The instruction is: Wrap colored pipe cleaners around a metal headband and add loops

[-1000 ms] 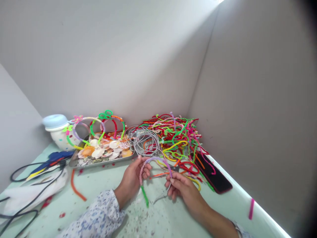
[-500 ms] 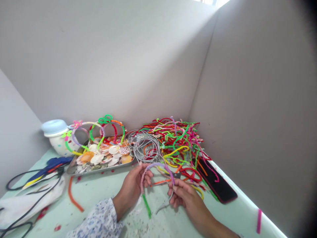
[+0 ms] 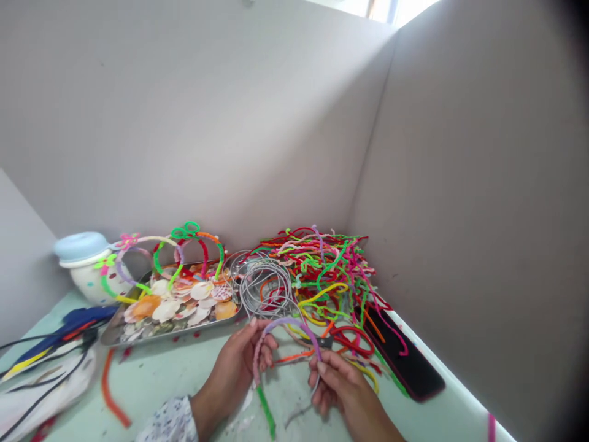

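Between my hands is an arched wire headband (image 3: 289, 321) wrapped in pipe cleaner. Its wrapping is pink and green on the left and purple over the top; bare grey wire shows at the right end. My left hand (image 3: 239, 362) pinches the pink side, its fingers curled. My right hand (image 3: 338, 383) grips the lower end of the purple wrapping, thumb against fingers, with the grey wire running down below it. Just behind the arch lie red-handled scissors (image 3: 353, 341) and an orange pipe cleaner (image 3: 294, 356).
Behind stand a metal tray of seashells (image 3: 170, 336), finished headbands (image 3: 150, 240), a wire coil (image 3: 264, 285) and a pipe cleaner heap (image 3: 322, 258). A black phone (image 3: 414, 362) lies right. Left are a lidded jar (image 3: 87, 273), blue glue gun (image 3: 69, 325) and cords.
The view has shifted, so the table's things sit lower and mostly further left. Both hands keep their hold on the headband, with little change in its shape.
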Tool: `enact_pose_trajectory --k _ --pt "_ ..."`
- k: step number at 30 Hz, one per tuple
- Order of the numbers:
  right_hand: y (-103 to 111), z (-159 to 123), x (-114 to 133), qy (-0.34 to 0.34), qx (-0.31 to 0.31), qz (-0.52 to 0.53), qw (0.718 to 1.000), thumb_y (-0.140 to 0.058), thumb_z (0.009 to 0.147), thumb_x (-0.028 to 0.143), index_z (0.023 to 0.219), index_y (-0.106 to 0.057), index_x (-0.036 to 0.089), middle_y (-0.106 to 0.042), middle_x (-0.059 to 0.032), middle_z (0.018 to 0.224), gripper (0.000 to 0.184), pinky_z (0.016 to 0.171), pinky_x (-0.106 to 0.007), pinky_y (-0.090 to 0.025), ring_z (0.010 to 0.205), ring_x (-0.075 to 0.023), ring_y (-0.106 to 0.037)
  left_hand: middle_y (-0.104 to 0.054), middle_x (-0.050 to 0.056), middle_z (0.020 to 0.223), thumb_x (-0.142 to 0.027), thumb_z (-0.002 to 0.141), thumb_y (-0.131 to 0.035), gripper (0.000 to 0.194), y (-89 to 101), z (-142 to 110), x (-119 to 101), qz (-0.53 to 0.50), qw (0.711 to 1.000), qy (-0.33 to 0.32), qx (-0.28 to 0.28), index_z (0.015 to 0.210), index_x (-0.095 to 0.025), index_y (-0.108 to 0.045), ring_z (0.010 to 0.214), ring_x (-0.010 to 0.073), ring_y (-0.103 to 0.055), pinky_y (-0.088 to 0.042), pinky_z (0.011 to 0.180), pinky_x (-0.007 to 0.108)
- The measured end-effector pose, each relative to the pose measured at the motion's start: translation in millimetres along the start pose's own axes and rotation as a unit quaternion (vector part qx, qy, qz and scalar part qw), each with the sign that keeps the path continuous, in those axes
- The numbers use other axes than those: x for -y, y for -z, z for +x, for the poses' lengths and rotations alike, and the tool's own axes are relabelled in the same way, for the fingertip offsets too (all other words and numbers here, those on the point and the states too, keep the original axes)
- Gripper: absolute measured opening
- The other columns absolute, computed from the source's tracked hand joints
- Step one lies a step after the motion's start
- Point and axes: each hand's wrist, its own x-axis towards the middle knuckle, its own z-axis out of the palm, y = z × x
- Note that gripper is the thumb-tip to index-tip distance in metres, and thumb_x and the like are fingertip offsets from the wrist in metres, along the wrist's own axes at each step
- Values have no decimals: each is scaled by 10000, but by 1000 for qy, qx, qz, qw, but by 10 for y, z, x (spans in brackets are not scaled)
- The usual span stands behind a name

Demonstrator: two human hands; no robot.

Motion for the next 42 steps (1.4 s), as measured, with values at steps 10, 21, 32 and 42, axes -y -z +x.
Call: enact_pose_trajectory --k 10,21,32,42 --pt "-2 -29 19 5 0 3 1000 -681 741 444 876 -643 136 -622 -24 724 339 468 -205 -424 534 -103 -582 -640 69 726 -355 894 -491 288 8 -9 -5 -9 1000 2 -4 943 -108 -630 530 118 -561 -420 470 205" --pt "-9 -26 15 13 -1 -5 1000 -666 756 441 886 -631 135 -617 -23 738 334 468 -209 -428 540 -105 -577 -636 50 729 -276 864 -552 216 36 8 10 9 1000 -8 8 987 -109 -613 540 100 -561 -420 478 183" --pt "-71 -49 168 15 -15 -26 999 -671 741 417 886 -633 130 -631 -27 744 324 467 -201 -438 530 -99 -579 -620 20 695 -241 819 -618 179 51 13 23 29 999 -13 0 955 -125 -597 512 84 -545 -408 417 155" --pt "-38 91 282 33 9 -85 996 -611 783 407 800 -615 142 -640 -27 745 266 496 -207 -439 551 -102 -572 -625 22 680 -218 816 -616 126 32 13 1 10 1000 -18 -17 895 -125 -584 495 78 -547 -425 432 161"
